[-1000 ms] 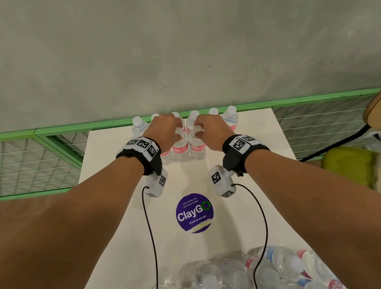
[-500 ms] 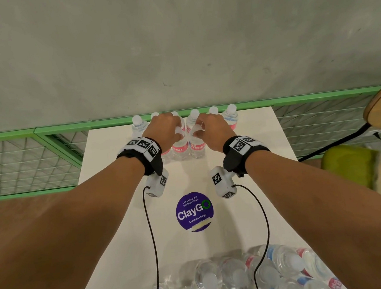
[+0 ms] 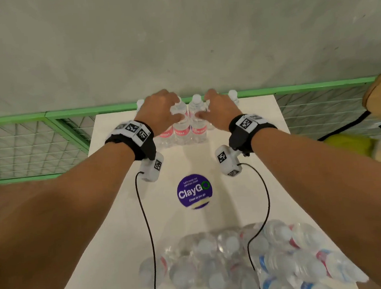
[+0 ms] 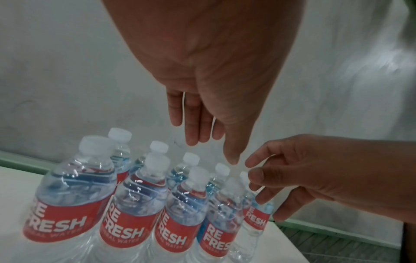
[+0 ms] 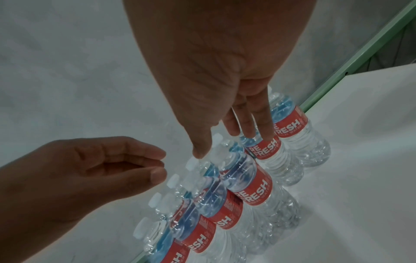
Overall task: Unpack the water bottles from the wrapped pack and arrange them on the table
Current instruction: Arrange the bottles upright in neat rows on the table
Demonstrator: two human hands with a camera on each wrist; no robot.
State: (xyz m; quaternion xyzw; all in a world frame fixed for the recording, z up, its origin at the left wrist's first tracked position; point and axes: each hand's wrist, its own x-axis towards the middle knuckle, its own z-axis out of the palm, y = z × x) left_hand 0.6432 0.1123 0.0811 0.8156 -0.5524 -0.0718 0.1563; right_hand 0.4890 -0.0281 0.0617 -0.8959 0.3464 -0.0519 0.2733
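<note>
Both hands [image 3: 162, 112] have let go of the standing bottles [image 4: 126, 210].

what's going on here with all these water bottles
A person is unpacking water bottles onto a white table. Upright Refresh bottles stand grouped at the far edge. The left hand and right hand hover open over them, gripping nothing. The wrapped pack, with bottles left in it, lies at the near edge.

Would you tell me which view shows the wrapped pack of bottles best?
The head view: the wrapped pack lies at the near edge of the table, blurred, crossed by the wrist-camera cables. Neither wrist view shows it; both look only at the upright bottles.
</note>
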